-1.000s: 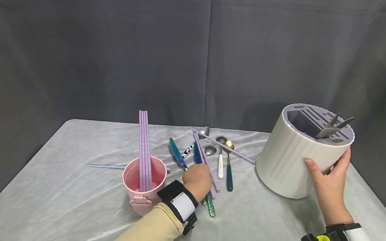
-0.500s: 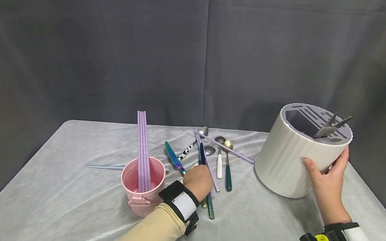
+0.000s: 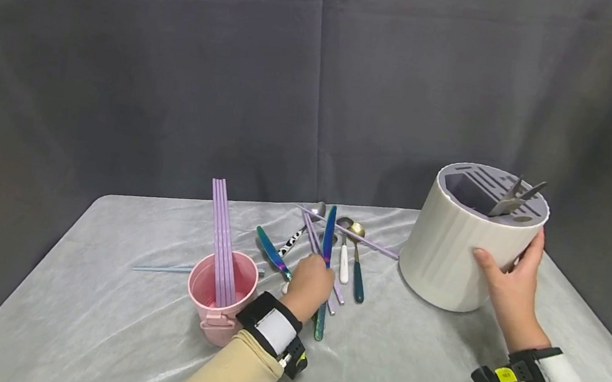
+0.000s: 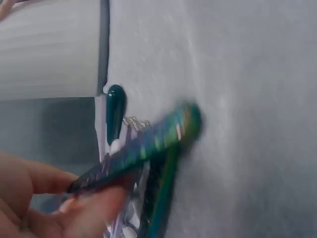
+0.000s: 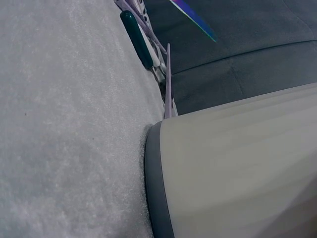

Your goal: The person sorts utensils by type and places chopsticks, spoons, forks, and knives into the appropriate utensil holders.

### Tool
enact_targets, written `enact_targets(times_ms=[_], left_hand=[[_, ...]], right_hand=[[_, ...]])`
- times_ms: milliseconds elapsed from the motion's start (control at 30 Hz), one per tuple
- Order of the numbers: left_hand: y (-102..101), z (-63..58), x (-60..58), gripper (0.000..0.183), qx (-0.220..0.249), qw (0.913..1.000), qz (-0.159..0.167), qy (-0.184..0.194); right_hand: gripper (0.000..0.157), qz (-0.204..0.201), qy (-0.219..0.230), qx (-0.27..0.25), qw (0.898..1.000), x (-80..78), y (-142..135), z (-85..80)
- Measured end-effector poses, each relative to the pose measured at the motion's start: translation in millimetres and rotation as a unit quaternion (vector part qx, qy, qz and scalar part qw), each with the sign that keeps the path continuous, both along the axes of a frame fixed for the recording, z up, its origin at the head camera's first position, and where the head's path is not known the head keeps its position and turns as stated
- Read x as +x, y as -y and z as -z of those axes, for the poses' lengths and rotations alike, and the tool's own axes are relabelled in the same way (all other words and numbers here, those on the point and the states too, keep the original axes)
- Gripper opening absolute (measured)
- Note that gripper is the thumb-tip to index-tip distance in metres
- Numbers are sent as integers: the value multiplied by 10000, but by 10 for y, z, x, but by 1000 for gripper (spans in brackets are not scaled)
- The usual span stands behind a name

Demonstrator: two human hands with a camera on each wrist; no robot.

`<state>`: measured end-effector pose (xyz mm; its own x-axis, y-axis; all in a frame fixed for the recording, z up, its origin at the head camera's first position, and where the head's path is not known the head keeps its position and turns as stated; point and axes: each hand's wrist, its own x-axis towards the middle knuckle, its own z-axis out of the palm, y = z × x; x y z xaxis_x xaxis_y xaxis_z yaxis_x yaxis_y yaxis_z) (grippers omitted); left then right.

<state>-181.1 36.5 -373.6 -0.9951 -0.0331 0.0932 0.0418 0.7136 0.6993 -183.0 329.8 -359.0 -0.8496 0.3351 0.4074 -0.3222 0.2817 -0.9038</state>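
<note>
My left hand (image 3: 309, 286) pinches a table knife by its handle, its iridescent blue-purple blade (image 3: 330, 231) pointing away over the pile. The glittery green knife handle (image 4: 153, 136) is blurred in the left wrist view, between thumb and fingers. A second rainbow table knife (image 3: 272, 249) lies just left of the hand, and another green handle (image 4: 159, 198) shows below the held one. My right hand (image 3: 516, 290) grips the near right side of a white ribbed knife block (image 3: 454, 258), which leans slightly. Grey metal blades (image 3: 508, 204) stick out of its slotted top.
A pink bucket (image 3: 218, 326) holding several purple chopsticks (image 3: 223, 244) stands left of my left hand. Light blue chopsticks (image 3: 161, 268) lie behind it. Spoons with dark green (image 3: 359, 282), white (image 3: 344, 263) and spotted (image 3: 291, 241) handles lie beyond, with loose purple chopsticks (image 3: 376, 245) across them.
The knife in my left hand has come up off the pile and swung so its blade points straight away. My right hand stays on the knife block. The whole view shifts slightly.
</note>
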Motion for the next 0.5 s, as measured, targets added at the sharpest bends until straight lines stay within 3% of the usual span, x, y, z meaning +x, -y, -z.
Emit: enact_targets(times_ms=[100, 200, 367, 500], left_hand=[[2, 2, -1, 16, 998, 9946, 219, -198], [-6, -11, -13, 12, 2003, 9788, 365, -228], [-86, -126, -39, 10, 3246, 9432, 474, -526], [-238, -391, -63, 14, 4037, 9059, 661, -1096]], right_hand=[[96, 23, 102, 64, 9999, 2, 5, 0], [96, 8, 67, 69, 10000, 4, 8, -8], [96, -27, 29, 51, 10000, 25, 0, -9], [95, 11, 88, 42, 10000, 47, -4, -14]])
